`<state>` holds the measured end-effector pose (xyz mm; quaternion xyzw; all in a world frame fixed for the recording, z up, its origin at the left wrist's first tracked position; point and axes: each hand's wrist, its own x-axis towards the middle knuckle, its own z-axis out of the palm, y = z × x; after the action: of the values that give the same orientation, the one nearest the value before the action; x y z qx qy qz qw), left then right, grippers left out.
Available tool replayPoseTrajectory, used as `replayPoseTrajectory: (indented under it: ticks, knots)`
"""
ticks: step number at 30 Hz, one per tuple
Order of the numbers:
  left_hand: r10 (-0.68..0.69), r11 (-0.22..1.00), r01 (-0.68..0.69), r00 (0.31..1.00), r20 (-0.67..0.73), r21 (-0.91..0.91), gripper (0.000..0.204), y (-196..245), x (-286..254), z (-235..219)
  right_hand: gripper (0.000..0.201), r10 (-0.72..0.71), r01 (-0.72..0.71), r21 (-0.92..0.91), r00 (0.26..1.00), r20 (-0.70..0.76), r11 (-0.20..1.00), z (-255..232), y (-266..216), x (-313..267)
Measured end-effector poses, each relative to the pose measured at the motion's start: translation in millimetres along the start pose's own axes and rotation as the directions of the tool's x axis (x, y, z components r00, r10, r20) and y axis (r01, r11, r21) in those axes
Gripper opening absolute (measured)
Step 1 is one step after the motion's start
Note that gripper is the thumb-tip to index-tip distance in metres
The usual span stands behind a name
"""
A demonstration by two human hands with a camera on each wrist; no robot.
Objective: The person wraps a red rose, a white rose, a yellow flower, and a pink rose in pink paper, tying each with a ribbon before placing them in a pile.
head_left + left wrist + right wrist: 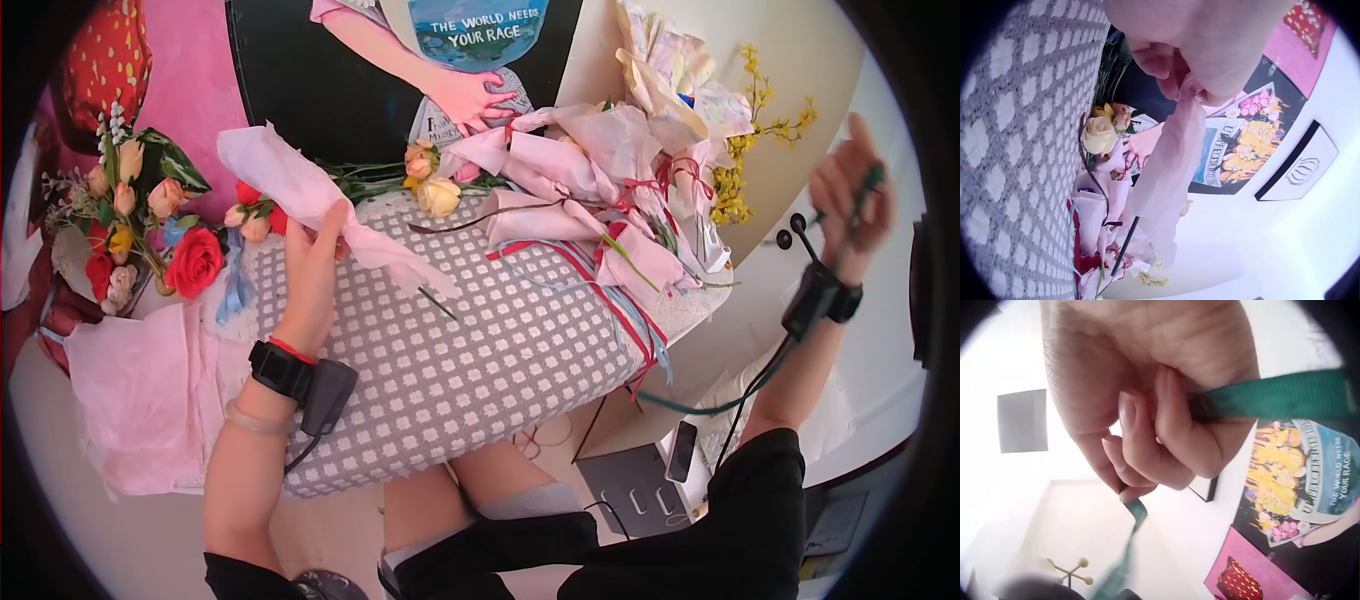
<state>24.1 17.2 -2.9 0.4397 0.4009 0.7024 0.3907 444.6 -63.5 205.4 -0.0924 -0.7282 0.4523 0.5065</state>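
Observation:
My left hand (312, 270) grips a roll of pale pink wrapping paper (280, 178) around its middle, above the patterned cloth. A thin dark green stem (1126, 244) pokes out of the roll's lower end; whatever else lies inside the paper is hidden. Raised at the far right, my right hand (850, 205) holds a green ribbon (1279, 394) in its curled fingers. One length of the ribbon hangs down below the hand and sweeps left towards the table's edge in the head view. Red and peach flowers (255, 222) lie just behind the left hand.
A grey-and-white cloth (450, 330) covers the table. Pink-wrapped bundles (560, 160) and red and blue ribbons (620, 300) crowd its right side. At the left are a bouquet (140, 200) and pink paper sheets (135, 400). A cream rose (438, 197) lies at the back.

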Motion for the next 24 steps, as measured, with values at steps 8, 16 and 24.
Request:
replayPoseTrajectory:
  ticks: [8, 16, 24]
  knots:
    - [-0.008, 1.0, 0.007, 1.0, 0.029, 0.028, 0.024, -2, 0, -3, 0.016, 0.615, -0.187, -0.909, 0.783, 0.09, 0.372, 27, 150, 79]
    - [-0.013, 0.999, 0.011, 0.999, 0.042, 0.032, 0.027, -3, -2, 0, 0.022, 0.535, 0.044, -0.933, 0.809, 0.243, 0.357, 57, 273, 106]
    - [-0.038, 0.999, 0.037, 0.994, 0.105, 0.008, 0.026, -8, -4, 2, 0.047, 0.435, -0.373, -0.438, 0.899, 0.049, 0.818, 143, 285, 98]
